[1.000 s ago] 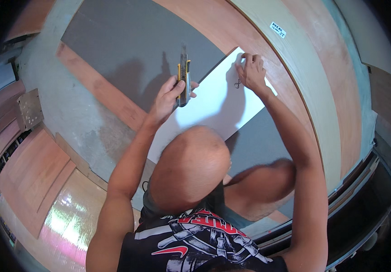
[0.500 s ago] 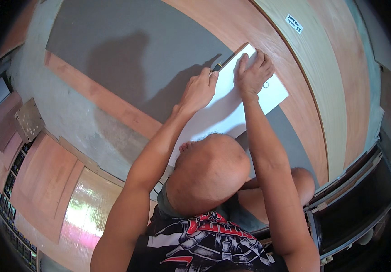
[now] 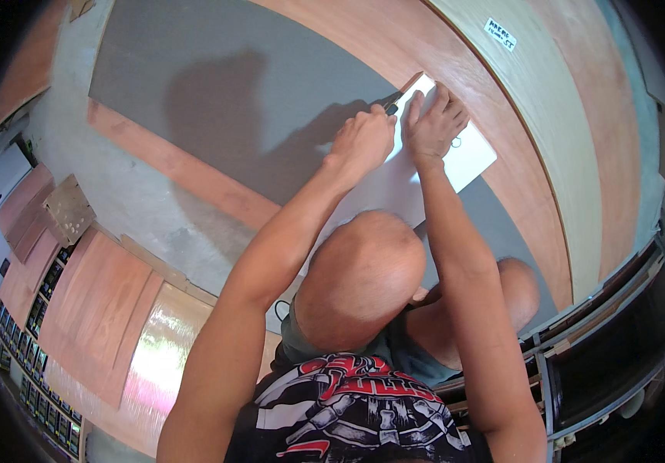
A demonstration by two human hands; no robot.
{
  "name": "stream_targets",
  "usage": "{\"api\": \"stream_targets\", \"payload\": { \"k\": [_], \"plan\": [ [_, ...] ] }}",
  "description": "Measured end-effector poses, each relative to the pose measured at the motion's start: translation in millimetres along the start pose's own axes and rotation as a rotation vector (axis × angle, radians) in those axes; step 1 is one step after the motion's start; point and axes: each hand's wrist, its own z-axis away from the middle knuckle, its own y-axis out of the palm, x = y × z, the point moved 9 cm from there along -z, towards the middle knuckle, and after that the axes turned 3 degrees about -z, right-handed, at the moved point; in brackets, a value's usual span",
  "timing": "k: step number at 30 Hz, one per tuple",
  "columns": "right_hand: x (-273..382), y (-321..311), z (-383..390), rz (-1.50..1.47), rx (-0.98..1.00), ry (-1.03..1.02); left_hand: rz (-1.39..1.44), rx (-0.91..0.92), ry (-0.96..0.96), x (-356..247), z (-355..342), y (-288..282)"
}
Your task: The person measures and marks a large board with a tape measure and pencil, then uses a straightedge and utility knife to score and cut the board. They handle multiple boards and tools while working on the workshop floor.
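A long white panel (image 3: 475,160) lies on a large grey sheet (image 3: 294,65), its far end over the reddish plywood beneath. My left hand (image 3: 363,140) is closed around a cutter knife (image 3: 392,109) with a dark body; its front end is at the panel's left edge, near the far corner. Whether the blade touches the sheet is too small to make out. Fingers spread, my right hand (image 3: 438,127) presses flat on the white panel near that far end. A small ring-shaped mark or hole (image 3: 456,143) shows beside the right hand. My knee hides the panel's near part.
Large plywood boards (image 3: 552,147) lie to the right, one bearing a small white label (image 3: 500,35). At the lower left are more reddish wooden panels (image 3: 89,309) and a shiny plastic-wrapped surface (image 3: 167,339). A dark framed rack (image 3: 610,370) stands at the lower right.
My left hand has moved forward and to the right along the panel's edge with the cutter knife, toward the far corner. My right hand stays pressed on the panel.
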Motion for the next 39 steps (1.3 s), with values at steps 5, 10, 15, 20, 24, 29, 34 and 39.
{"api": "stream_targets", "payload": {
  "k": [5, 10, 15, 20, 24, 29, 34, 39],
  "plan": [
    [1, -1, 0, 0.017, 0.001, -0.016, 0.011, 0.022, -0.012, -1, -6, 4],
    [2, 0, 0, 0.028, 0.007, -0.011, 0.016, -0.005, 0.013, 16, 4, 10],
    [0, 4, 2, 0.071, 0.071, 0.008, 0.035, 0.064, -0.092, 92, 69, 36],
    [3, 3, 3, 0.08, 0.026, -0.038, 0.027, 0.081, -0.147, 169, 124, 73],
    [2, 3, 5, 0.089, 0.016, -0.042, 0.049, -0.012, -0.008, 215, 179, 82],
    [3, 2, 6, 0.108, -0.001, -0.055, 0.025, 0.119, -0.273, 275, 219, 109],
    [5, -2, 5, 0.082, -0.038, -0.059, -0.019, 0.036, -0.112, 252, 214, 93],
    [3, -1, 4, 0.072, -0.017, -0.023, -0.002, 0.064, -0.16, 180, 167, 51]
  ]
}}
